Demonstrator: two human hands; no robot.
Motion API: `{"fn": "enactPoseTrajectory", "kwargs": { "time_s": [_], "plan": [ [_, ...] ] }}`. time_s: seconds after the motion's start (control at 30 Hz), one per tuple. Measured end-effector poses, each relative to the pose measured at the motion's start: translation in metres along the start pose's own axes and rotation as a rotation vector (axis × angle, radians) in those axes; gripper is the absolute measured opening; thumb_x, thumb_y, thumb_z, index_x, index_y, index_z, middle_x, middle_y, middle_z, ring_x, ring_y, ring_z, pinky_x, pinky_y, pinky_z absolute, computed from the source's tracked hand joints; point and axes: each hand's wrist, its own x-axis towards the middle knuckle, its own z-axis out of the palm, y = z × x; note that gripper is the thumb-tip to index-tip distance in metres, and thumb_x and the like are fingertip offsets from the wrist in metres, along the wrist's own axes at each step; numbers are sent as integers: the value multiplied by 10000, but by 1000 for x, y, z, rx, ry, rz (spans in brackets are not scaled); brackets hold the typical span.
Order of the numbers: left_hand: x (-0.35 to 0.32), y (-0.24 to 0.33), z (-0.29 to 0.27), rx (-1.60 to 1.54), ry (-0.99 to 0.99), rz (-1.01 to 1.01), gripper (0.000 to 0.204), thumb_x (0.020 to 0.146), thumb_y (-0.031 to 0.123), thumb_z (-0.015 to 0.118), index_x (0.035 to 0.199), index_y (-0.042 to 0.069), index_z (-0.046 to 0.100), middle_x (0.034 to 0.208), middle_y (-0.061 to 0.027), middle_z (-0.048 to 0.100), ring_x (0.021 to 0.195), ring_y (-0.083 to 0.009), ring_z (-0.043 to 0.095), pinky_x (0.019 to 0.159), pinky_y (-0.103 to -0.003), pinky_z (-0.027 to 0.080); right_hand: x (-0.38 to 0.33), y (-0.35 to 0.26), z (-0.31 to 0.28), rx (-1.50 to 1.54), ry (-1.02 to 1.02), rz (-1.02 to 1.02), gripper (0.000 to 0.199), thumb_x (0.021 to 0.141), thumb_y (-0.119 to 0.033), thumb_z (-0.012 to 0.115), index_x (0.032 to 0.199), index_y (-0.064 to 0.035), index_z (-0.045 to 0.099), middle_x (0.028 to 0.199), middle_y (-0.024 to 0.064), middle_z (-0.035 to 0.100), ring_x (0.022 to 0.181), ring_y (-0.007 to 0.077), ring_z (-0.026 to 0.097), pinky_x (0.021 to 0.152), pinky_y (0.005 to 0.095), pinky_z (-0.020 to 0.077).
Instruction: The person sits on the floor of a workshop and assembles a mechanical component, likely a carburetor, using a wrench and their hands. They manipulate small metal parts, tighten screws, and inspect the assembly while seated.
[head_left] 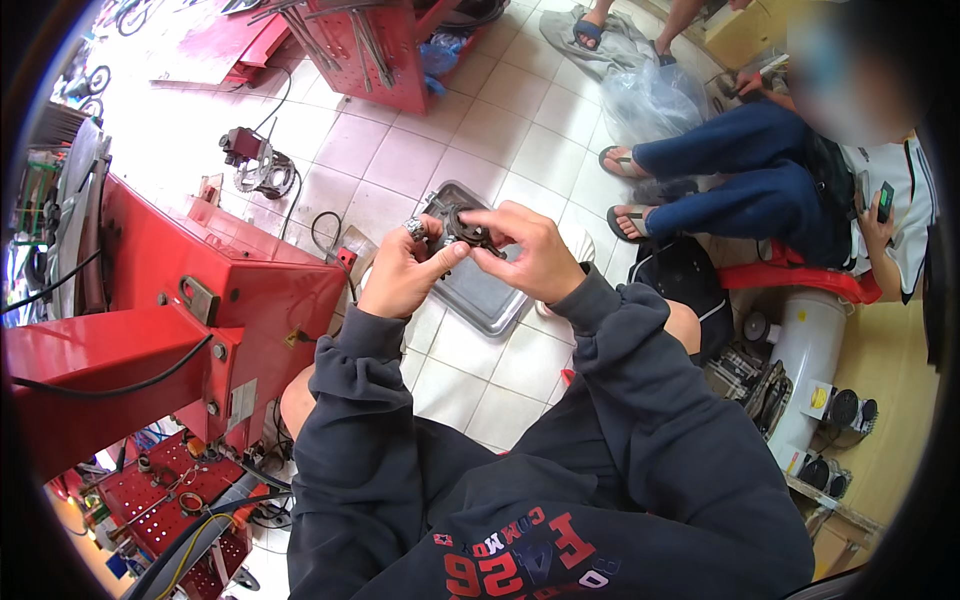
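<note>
Both my hands hold a small dark metal part (pixel 462 229) with an uneven, rounded outline. My left hand (pixel 400 275) grips its near left side between thumb and fingers, and a silvery piece, perhaps a ring, shows at those fingers. From the right, my right hand (pixel 535 250) pinches the same part with thumb and index finger. My fingers hide much of it, so its exact kind cannot be made out. Below my hands a shallow grey rectangular tray (pixel 475 306) lies on the tiled floor.
A big red machine (pixel 250 290) stands close on my left, a red tool stand (pixel 375 60) ahead. On the right sits a person in blue trousers (pixel 730 145) holding a phone (pixel 885 202), near a black bag (pixel 680 290) and a white tank (pixel 805 340). A clear plastic bag (pixel 655 100) lies beyond.
</note>
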Motion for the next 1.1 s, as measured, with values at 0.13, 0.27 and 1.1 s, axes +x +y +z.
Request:
{"fn": "enactPoseTrajectory", "kwargs": {
  "time_s": [0.13,0.27,1.1],
  "plan": [
    [2,-8,-1,-5,-5,2,206,877,163,726,983,22,620,797,47,580,682,-5,485,593,-174,387,-2,3,1,2,6,-12,256,750,-36,745,994,-42,668,726,37,520,628,120,517,599,243,477],
    [0,-6,0,-72,-22,-8,210,879,162,724,987,21,611,800,46,579,691,-11,497,602,-176,397,3,-4,0,-20,22,-27,286,741,-40,748,1017,-41,673,728,39,524,627,117,514,587,242,464],
    [-5,8,-8,119,-179,151,329,760,245,827,874,49,588,718,55,483,687,-71,417,634,-239,362,5,20,-13,744,-212,598,283,909,-298,682,1031,-62,586,878,18,620,707,59,574,537,203,469]
  ]
}}
